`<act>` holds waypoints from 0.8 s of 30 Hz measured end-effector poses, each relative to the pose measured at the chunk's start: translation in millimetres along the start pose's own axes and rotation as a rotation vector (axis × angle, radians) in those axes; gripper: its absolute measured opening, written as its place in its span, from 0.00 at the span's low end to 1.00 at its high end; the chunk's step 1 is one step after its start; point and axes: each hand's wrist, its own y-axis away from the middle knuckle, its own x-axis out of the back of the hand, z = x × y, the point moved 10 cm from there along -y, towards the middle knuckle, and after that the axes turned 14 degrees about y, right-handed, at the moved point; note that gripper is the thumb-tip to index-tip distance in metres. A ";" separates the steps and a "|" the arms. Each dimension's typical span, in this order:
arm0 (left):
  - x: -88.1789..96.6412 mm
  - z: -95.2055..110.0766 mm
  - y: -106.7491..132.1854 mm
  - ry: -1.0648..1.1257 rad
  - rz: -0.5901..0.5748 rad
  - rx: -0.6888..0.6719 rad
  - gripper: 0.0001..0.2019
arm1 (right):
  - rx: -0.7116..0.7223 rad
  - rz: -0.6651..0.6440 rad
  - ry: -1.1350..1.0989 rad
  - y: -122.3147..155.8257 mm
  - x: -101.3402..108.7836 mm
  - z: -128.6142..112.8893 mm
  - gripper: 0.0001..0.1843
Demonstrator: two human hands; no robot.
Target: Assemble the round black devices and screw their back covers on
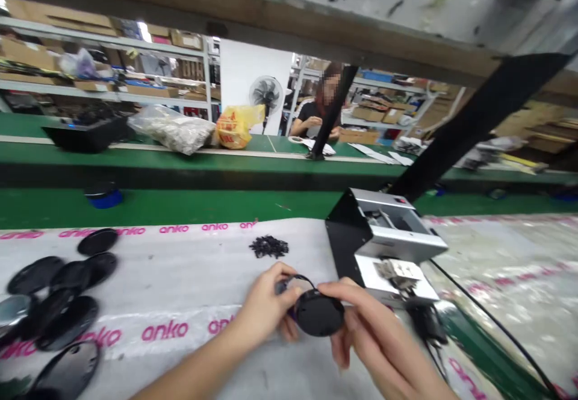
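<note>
- left hand (264,306): fingers curled and clamped on the left edge of a round black disc (320,314), with a thin black cord (298,279) looping up beside them;
- right hand (365,321): fingers closed over the disc's right side, gripping it;
- disc: held between both hands, over the near part of the desk (180,267);
- nearby: a heap of small black bits (268,246) toward the far edge; black oval plates (67,321) along the left edge; a metal machine (383,237) on the right
</note>
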 end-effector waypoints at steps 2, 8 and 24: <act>1.7 -7.6 -1.7 -0.025 0.011 0.051 0.22 | -0.163 0.034 0.025 34.1 -1.0 36.4 0.18; 4.6 -8.7 0.2 -0.119 0.058 0.085 0.23 | -0.434 -0.038 0.494 59.0 -33.3 79.9 0.19; 13.9 -17.3 16.5 -0.200 0.234 0.183 0.20 | -0.163 -0.067 0.441 59.1 -1.0 59.0 0.28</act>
